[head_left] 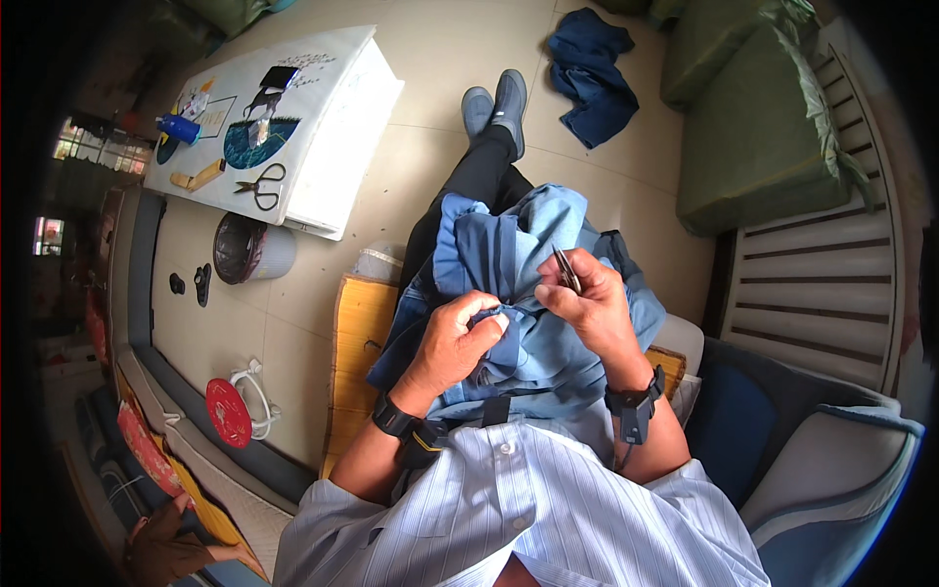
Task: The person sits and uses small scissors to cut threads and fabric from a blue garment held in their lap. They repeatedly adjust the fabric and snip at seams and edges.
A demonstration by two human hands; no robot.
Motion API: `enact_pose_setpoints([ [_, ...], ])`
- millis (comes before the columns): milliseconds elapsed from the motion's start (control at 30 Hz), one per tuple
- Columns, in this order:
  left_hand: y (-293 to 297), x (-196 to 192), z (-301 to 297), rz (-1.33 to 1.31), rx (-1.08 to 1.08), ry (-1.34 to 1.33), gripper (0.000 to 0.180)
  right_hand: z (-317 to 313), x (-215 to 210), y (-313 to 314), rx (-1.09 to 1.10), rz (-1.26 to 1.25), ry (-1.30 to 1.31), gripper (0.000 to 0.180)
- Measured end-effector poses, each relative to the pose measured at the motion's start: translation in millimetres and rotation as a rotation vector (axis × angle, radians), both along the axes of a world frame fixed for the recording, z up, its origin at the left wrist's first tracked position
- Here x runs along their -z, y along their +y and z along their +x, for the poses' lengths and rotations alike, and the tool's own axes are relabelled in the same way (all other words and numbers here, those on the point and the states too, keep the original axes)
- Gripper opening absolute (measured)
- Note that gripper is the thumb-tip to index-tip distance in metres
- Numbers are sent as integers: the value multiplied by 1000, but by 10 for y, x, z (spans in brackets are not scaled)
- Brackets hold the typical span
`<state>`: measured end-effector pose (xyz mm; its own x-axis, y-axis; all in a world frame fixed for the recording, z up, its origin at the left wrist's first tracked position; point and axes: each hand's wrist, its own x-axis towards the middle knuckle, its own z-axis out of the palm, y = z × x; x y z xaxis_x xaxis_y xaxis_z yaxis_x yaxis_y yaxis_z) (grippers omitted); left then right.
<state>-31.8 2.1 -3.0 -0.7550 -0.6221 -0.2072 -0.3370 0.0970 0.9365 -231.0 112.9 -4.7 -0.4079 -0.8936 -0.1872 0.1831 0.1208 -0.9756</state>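
A bundle of blue denim-like cloth [558, 357], in lighter and darker shades, lies across my lap. My left hand [455, 342] is closed on a fold of it, thumb pressed against the bent fingers. Just to the right, my right hand [595, 308] grips a small pair of dark metal thread snips [564, 270], blades pointing away from me. The fingers of that hand are close above the cloth, and I cannot tell whether they also pinch a thread or the fabric.
At the far left, a white table [323, 127] bears black-handled scissors [260, 187] and a blue bottle [178, 128]. Beside it stands a waste bin [264, 252]. More blue cloth [592, 78] lies on the floor beyond my feet. Another person's arm [171, 538] shows at lower left.
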Motion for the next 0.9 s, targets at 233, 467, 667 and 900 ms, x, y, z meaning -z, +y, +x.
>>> enact_pose_setpoints([
  [233,30,94,11,47,-64,34,22,45,-124,368,-195,45,307,38],
  [467,43,35,17,44,-59,46,22,133,-107,376,-216,62,527,31],
  [667,71,28,43,96,-76,61,25,121,-98,319,-194,25,567,28],
  [900,59,16,42,36,-26,67,27,96,-122,276,-227,-12,603,27],
])
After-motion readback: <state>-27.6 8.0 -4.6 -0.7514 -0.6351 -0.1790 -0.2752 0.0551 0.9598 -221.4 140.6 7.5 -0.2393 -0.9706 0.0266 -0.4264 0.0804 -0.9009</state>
